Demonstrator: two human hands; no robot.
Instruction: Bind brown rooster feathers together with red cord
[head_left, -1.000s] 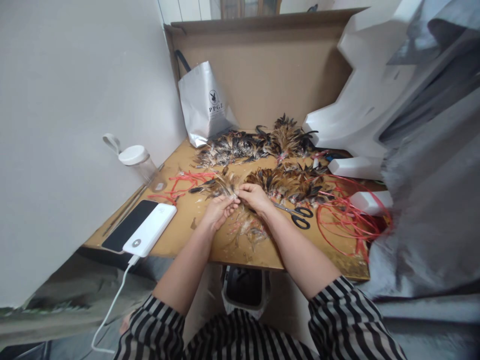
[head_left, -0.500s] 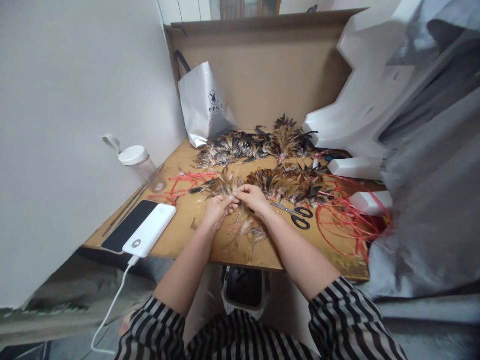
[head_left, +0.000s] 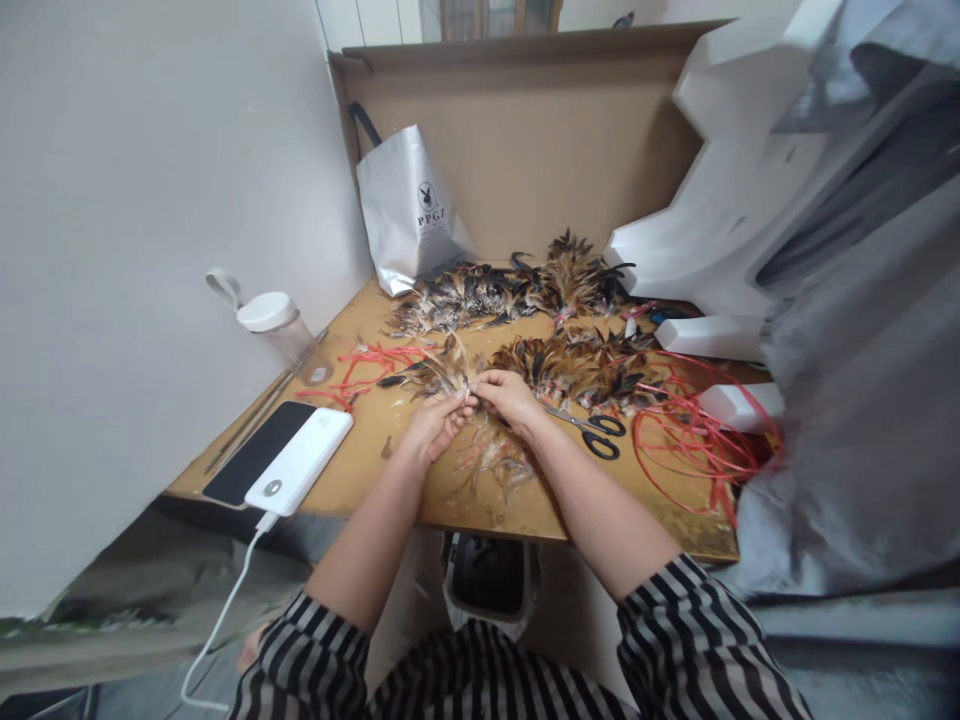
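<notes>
My left hand (head_left: 440, 422) pinches the base of a small bunch of brown feathers (head_left: 456, 362) near the middle of the table. Against it, my right hand (head_left: 506, 398) closes thumb and forefinger on the same base. The exact grip point is too small to make out. Just beyond my right hand lies a row of brown and black feather bunches (head_left: 577, 365). Black-handled scissors (head_left: 600, 432) rest to its right. Loose pale feather scraps (head_left: 495, 455) are scattered on the wood below my hands.
Red plastic strings lie left (head_left: 356, 368) and in a tangle at right (head_left: 697, 430). More feathers (head_left: 480, 295) line the back, near a silver bag (head_left: 409, 210). At left stand a lidded bottle (head_left: 281, 325) and a white power bank (head_left: 300, 460) on a phone (head_left: 255, 450). A bin (head_left: 487, 580) sits below.
My fingers have shifted very slightly at the base of the feathers, and my left hand has turned a little. The bunch stays in the same place, and everything else is unchanged.
</notes>
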